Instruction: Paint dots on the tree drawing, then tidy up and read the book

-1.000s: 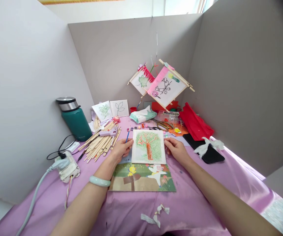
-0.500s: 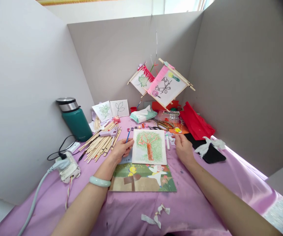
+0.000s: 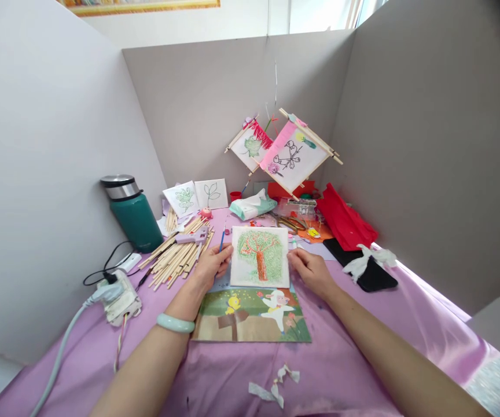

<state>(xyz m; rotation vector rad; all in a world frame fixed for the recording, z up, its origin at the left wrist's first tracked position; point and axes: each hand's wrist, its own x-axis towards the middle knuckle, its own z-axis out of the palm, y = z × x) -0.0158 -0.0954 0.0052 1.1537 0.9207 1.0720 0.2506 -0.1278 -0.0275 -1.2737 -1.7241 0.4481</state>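
Observation:
A small white canvas [image 3: 259, 256] with a tree painted on it, orange trunk and dotted green crown, is held tilted up in front of me. My left hand [image 3: 214, 267] is closed on its left edge, with the thumb at the front. At the right edge my right hand [image 3: 313, 272] pinches the canvas between thumb and fingers. A thin blue brush [image 3: 222, 238] rises beside the left fingers; whether they grip it I cannot tell. Under the canvas lies a picture book [image 3: 250, 324] with a lamb and a chick on its cover, partly covered.
Bamboo sticks [image 3: 174, 260] with a glue gun [image 3: 192, 235], a green bottle [image 3: 135, 217] and a power strip [image 3: 120, 301] stand left. Behind are wipes [image 3: 253, 205], scissors [image 3: 291, 223] and hanging framed pictures [image 3: 296, 153]. Red cloth [image 3: 348, 220] and a black phone-like slab [image 3: 375, 275] lie right.
My right hand has moved left onto the canvas's right edge; before, it was apart from it near a white marker. The canvas has shifted slightly left and up.

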